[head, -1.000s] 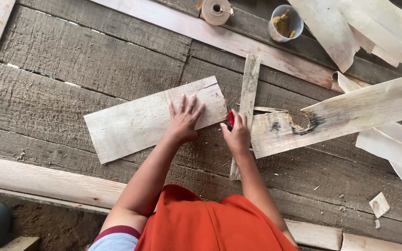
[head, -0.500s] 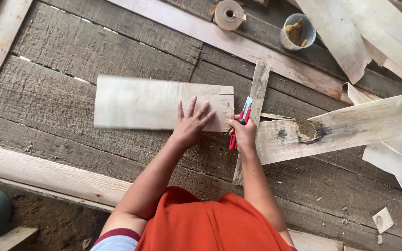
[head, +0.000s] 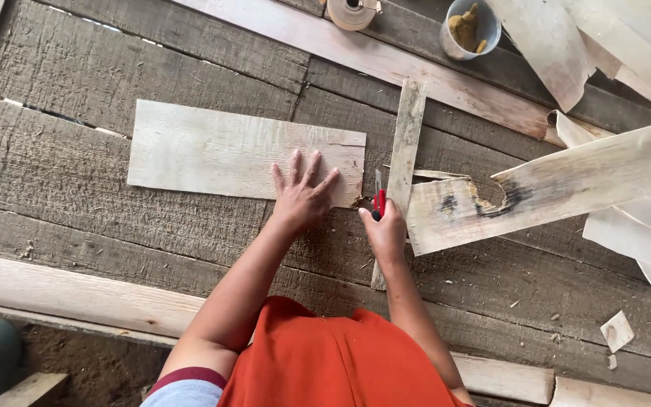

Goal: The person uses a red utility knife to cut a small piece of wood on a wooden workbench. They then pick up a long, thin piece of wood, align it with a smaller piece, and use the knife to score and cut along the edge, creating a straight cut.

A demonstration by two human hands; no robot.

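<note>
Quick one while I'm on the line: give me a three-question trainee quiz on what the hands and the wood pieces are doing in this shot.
1. True or false: the left hand lies flat, fingers spread, on the pale rectangular thin wood sheet.
2. What does the right hand hold?
A. a red-handled utility knife
B. a paint brush
C. a roll of tape
3. Fill in: the knife blade points along the narrow upright wooden ___ beside the sheet's right end.

Key
1. True.
2. A: the red-handled utility knife, blade pointing away from the person.
3. Strip: the narrow wooden strip runs between the sheet and the long stained wood piece.
</note>
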